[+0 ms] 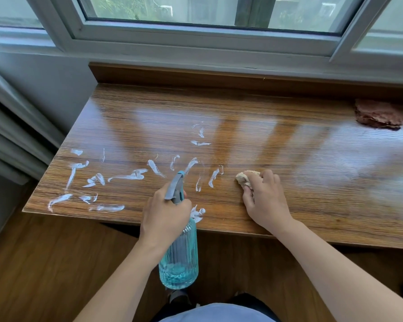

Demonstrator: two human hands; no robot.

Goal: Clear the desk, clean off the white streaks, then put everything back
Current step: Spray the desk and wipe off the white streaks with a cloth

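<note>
White streaks [126, 176] cover the left and middle of the wooden desk [312, 182]. My left hand [164, 212] grips the neck of a ribbed blue spray bottle [179, 259], its grey nozzle pointing away over the desk's front edge. The bottle's body hangs below the desk edge, with blue liquid in its lower part. My right hand [264, 198] presses a cream-coloured cloth [246, 177] flat on the desk, just right of the nearest streaks. The desk's right half shines with window glare.
A crumpled reddish-brown cloth [378, 115] lies at the desk's far right near the back ledge. A window sill and window frame [196, 43] run behind the desk. A radiator-like panel [9, 126] stands at the left, wooden floor below.
</note>
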